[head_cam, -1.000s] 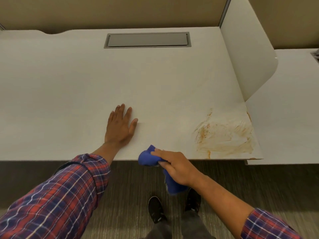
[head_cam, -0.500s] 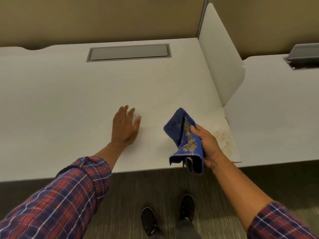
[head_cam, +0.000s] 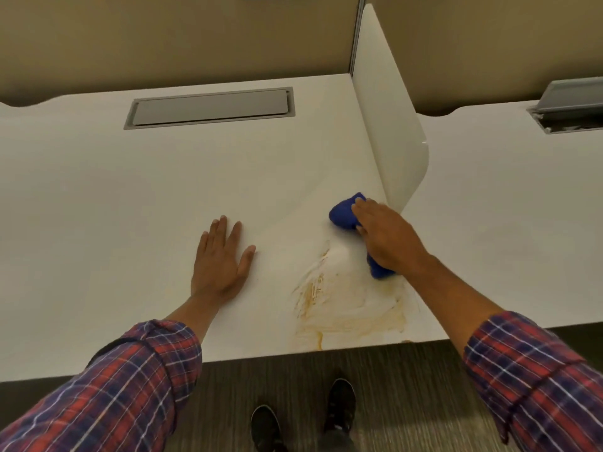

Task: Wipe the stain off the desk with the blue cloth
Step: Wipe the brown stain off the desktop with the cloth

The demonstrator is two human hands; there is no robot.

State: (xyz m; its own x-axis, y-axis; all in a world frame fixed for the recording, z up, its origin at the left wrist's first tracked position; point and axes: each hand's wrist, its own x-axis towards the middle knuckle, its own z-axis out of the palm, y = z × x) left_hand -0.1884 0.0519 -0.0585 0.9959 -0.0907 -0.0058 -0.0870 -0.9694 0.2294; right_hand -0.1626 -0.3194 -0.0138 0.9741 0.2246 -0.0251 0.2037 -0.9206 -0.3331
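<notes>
Right hand (head_cam: pixel 385 236) presses the bunched blue cloth (head_cam: pixel 342 214) onto the white desk (head_cam: pixel 130 190), just beside the divider panel (head_cam: pixel 391 132).

Its fingers curl over the cloth, which pokes out past the fingertips and again under the wrist. The smeared yellow-brown stain (head_cam: pixel 339 305) lies nearer the desk's front edge, between the two forearms and just short of the cloth. The left hand (head_cam: pixel 222 259) rests flat and open, fingers spread, well apart from the cloth.

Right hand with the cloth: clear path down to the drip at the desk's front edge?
Probably yes. The right hand presses the blue cloth at the stain's far end; only bare desk and smeared stain lie between it and the drip.
</notes>
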